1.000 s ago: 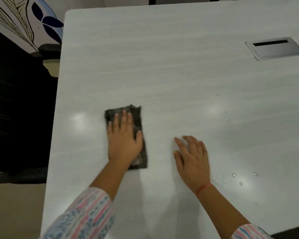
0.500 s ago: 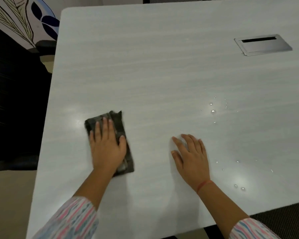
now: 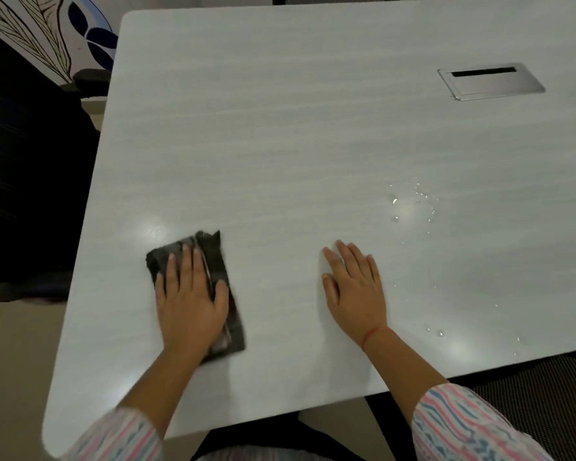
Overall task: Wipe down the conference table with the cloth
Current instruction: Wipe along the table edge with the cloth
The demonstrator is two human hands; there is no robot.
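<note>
Two flat hands, left hand (image 3: 191,302) pressed fingers-spread on dark cloth (image 3: 213,261), right hand (image 3: 354,289) spread on table (image 3: 280,128)

Dark grey cloth (image 3: 217,261), pale grey woodgrain table (image 3: 280,128), pink/blue striped sleeves (image 3: 463,424).

Left hand (image 3: 192,302) lies flat, palm down, fingers together and stretched forward. Right hand (image 3: 354,289) lies flat too, fingers slightly spread, forearms reaching forward in striped sleeves.
</note>
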